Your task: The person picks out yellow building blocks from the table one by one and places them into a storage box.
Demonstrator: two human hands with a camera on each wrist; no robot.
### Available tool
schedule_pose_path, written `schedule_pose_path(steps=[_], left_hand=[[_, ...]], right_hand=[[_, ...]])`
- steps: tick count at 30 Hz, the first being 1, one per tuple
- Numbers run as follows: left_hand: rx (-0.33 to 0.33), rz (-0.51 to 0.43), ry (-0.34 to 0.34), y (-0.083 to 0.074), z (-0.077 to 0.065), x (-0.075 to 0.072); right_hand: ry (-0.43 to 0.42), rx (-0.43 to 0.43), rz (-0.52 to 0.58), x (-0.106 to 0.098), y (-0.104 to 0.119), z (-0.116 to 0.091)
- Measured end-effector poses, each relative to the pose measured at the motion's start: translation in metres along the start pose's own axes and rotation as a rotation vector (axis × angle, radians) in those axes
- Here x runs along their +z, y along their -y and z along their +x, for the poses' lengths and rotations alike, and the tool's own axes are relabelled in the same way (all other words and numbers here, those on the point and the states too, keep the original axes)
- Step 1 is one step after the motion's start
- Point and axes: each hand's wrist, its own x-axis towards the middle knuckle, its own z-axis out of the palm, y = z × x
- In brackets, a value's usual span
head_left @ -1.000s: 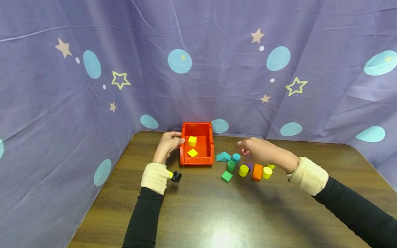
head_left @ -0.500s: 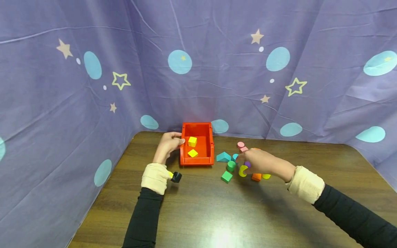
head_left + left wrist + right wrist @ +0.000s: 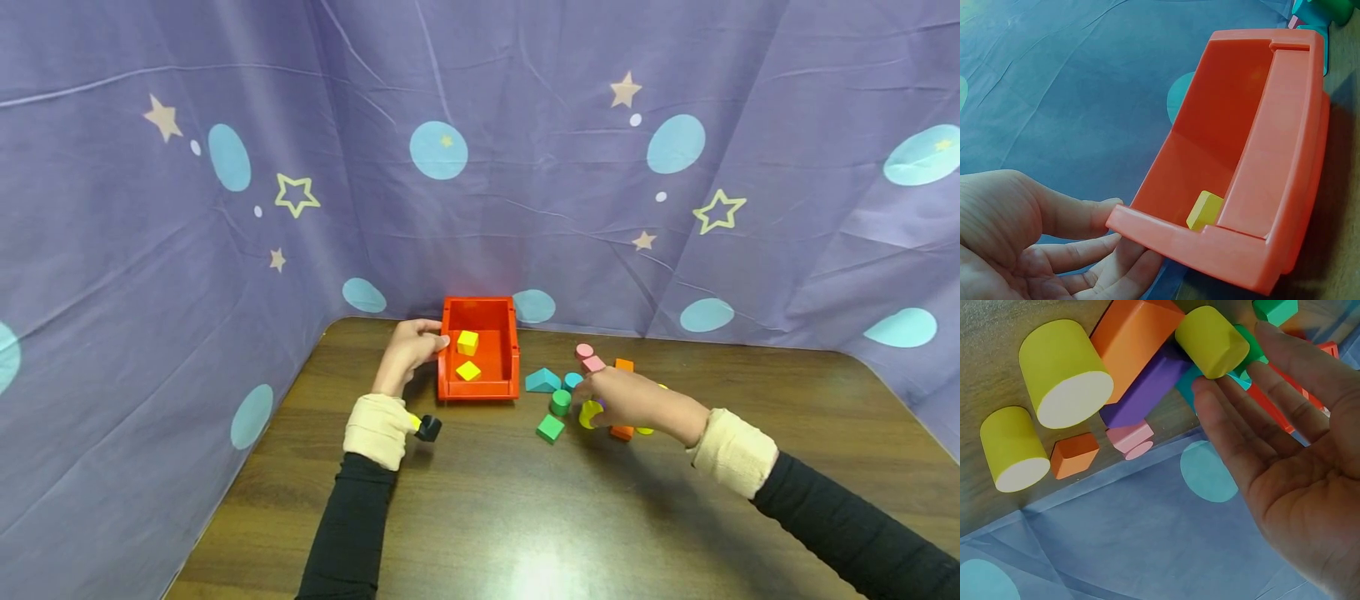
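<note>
My left hand (image 3: 407, 354) holds the left wall of a red plastic bin (image 3: 478, 389). In the left wrist view its thumb lies on the rim, with curled fingers outside and beneath. Two yellow blocks (image 3: 468, 342) lie inside the bin. My right hand (image 3: 637, 400) is low over a cluster of coloured blocks. Its extended fingers (image 3: 1241, 434) and thumb reach about a yellow cylinder (image 3: 1210, 339). The fingertips are close to it; I cannot tell whether they touch. A purple block (image 3: 1147, 384) and an orange block (image 3: 1132, 347) lie beside that cylinder.
Left of the right hand are a teal triangle (image 3: 543, 381), a green cylinder (image 3: 560, 402) and a green block (image 3: 550, 429). Pink blocks (image 3: 593, 364) lie behind it. Other yellow cylinders (image 3: 1069, 375) stand nearby. A purple patterned cloth (image 3: 525, 208) hangs behind the table (image 3: 480, 500).
My right hand has come down and forward from above the pink pieces to the yellow cylinder, uncovering the pink pieces. The left hand and bin have stayed put.
</note>
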Motion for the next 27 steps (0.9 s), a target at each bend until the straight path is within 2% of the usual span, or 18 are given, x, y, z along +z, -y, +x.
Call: schedule_pose_path(steps=[6,23,27], left_hand=[[-0.008,-0.006,0.002,-0.001,0.000,0.000],[0.010,-0.030,0.009,0.000,-0.001,0.000],[0.012,-0.028,0.013,0.000,-0.002,0.000]], right_hand=[[0.010,0.013,0.011,0.004,-0.001,0.001],[-0.046,-0.122,0.018,0.018,0.000,0.002],[-0.048,-0.121,0.029,0.019,0.001,0.001]])
